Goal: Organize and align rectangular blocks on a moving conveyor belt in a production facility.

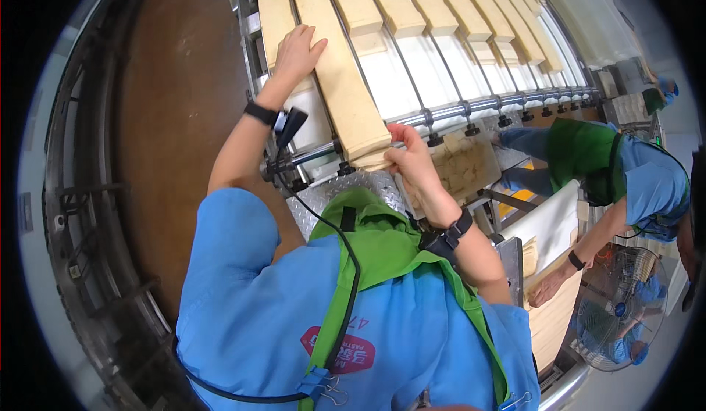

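A long, pale yellow strip of layered dough sheets (342, 91) lies lengthwise between metal guide rods, its near end reaching over the front bar. On its left edge, partway along, rests my left hand (297, 54), fingers stretched flat and thumb apart. At the near right corner, my right hand (415, 162) is closed, pinching the dough with thumb and fingers. Thin layers (373, 161) fan out slightly beneath that end. Another dough strip (275, 10) runs along the left, partly behind my left hand. Each wrist wears a dark band.
Several more dough strips (434, 14) lie side by side on the white conveyor (393, 80). A metal bar with black knobs (471, 109) crosses its front. Below stands a bin of dough scraps (463, 165). A co-worker (588, 161) bends over dough at right, near a fan (619, 308).
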{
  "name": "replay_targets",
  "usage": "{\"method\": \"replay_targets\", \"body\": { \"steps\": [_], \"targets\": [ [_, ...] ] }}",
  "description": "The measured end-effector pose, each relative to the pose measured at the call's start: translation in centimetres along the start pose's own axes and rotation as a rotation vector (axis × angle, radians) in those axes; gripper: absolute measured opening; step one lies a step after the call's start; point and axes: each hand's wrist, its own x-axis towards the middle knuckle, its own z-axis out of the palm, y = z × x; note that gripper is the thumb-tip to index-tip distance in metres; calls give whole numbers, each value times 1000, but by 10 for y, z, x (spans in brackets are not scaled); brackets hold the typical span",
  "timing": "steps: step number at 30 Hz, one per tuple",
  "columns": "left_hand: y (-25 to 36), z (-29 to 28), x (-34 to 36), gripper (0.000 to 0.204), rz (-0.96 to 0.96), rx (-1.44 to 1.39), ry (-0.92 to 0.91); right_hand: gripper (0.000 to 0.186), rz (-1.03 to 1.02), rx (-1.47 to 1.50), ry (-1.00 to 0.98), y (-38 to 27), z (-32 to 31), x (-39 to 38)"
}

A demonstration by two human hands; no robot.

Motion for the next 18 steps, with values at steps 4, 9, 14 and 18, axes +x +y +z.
{"method": "replay_targets", "body": {
  "steps": [4, 9, 14, 18],
  "targets": [
    [59, -35, -83, 64, -362, -612, -143, 52, -110, -84, 36, 7, -5, 8],
    [123, -33, -147, 98, -274, -558, -227, 54, -248, -143, 45, 7, -4, 8],
    [124, -21, -142, 107, -277, -521, -156, 55, -228, -284, -47, 17, -19, 5],
    [122, -20, -137, 106, -152, -434, -164, 56, -338, -389, -51, 25, -83, -15]
  ]
}}
